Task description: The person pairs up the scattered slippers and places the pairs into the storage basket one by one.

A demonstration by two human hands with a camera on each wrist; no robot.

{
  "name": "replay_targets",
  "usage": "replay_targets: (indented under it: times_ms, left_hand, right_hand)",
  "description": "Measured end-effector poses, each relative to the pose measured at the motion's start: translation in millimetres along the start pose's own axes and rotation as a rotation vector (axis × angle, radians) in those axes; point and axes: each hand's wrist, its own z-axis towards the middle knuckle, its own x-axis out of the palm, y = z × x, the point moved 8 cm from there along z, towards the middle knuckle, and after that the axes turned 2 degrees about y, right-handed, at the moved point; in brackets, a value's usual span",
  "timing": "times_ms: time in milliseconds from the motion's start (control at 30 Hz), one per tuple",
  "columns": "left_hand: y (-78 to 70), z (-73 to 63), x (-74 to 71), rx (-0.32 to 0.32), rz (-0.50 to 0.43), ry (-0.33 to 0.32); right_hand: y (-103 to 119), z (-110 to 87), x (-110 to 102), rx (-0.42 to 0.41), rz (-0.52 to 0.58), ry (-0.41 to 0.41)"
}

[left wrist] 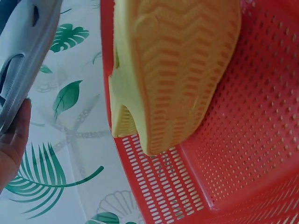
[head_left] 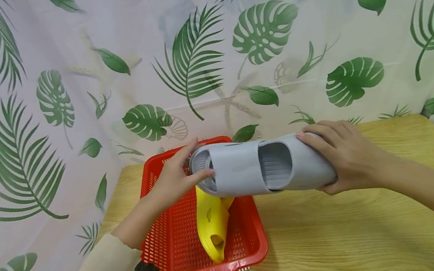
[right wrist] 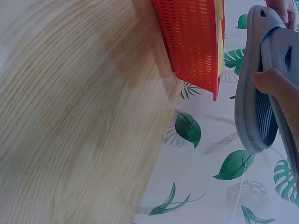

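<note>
A pair of grey slippers (head_left: 238, 169), pressed together, is held level above the red basket (head_left: 260, 235) and the table. My left hand (head_left: 171, 180) grips their left end, with the thumb over the near side. The right end is gripped by my right hand (head_left: 345, 155); in the right wrist view its thumb (right wrist: 275, 86) presses on the slippers (right wrist: 250, 102). Below them, in the basket, lies yellow footwear (head_left: 213, 223), partly hidden by the grey pair. Its ridged sole (left wrist: 182, 70) stands up close in the left wrist view.
The basket stands on the left part of a wooden table (head_left: 357, 231). Behind and to the left hangs a white cloth (head_left: 206, 114) printed with green leaves. Dark straps sit on both wrists.
</note>
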Motion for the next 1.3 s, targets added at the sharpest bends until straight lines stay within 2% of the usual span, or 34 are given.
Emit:
replay_targets:
  times_ms: [67,167,267,333,400,500,567,700,767,833,900,1000,1133,1200,1300]
  left_hand:
    - [7.9,-2.3,-5.3,-0.090,-0.137,-0.018]
    - [17.7,-5.5,-8.6,-0.201,-0.313,0.014]
    - [23.7,-9.8,-8.6,-0.262,-0.397,0.084]
    - [26.4,-13.4,-9.9,-0.279,-0.425,0.093]
    - [27.4,-17.4,-12.5,-0.273,-0.444,0.072]
    - [28.2,-26.1,-16.2,-0.263,-0.472,0.010]
    - [28.3,-33.1,-17.7,-0.263,-0.476,-0.035]
    - [27.2,-47.2,-20.1,-0.272,-0.456,-0.134]
    - [26.0,-53.5,-22.3,-0.272,-0.440,-0.194]
    - [23.5,-59.3,-24.5,-0.253,-0.414,-0.249]
    - [19.6,-64.6,-25.6,-0.218,-0.385,-0.294]
    - [12.6,-71.5,-23.9,-0.159,-0.347,-0.336]
    - [7.4,-78.7,-17.2,-0.138,-0.355,-0.363]
    - [7.3,-80.4,-11.3,-0.146,-0.414,-0.341]
    - [9.9,-80.3,-1.7,-0.180,-0.553,-0.282]
  right_hand:
    - [0,3.0,3,-0.014,-0.007,-0.008]
    - [0,7.5,8,-0.037,-0.027,-0.016]
    - [1,11.5,14,-0.048,-0.057,-0.015]
    - [-1,13.6,18,-0.022,-0.067,-0.021]
    - [-6,16.0,20,0.055,-0.058,-0.039]
    - [-18,19.4,26,0.281,0.029,-0.027]
    - [-25,22.0,32,0.473,0.148,0.024]
    - [-26,27.3,49,0.812,0.459,0.197]
    - [-21,30.2,55,0.944,0.599,0.264]
    - [-16,33.4,60,1.046,0.737,0.285]
    - [-11,36.6,65,1.139,0.905,0.271]
    - [-4,40.6,76,1.274,1.229,0.208]
    - [2,40.6,94,1.498,1.651,0.110]
    - [4,39.0,104,1.614,1.778,0.049]
    - [3,36.8,115,1.741,1.801,-0.040]
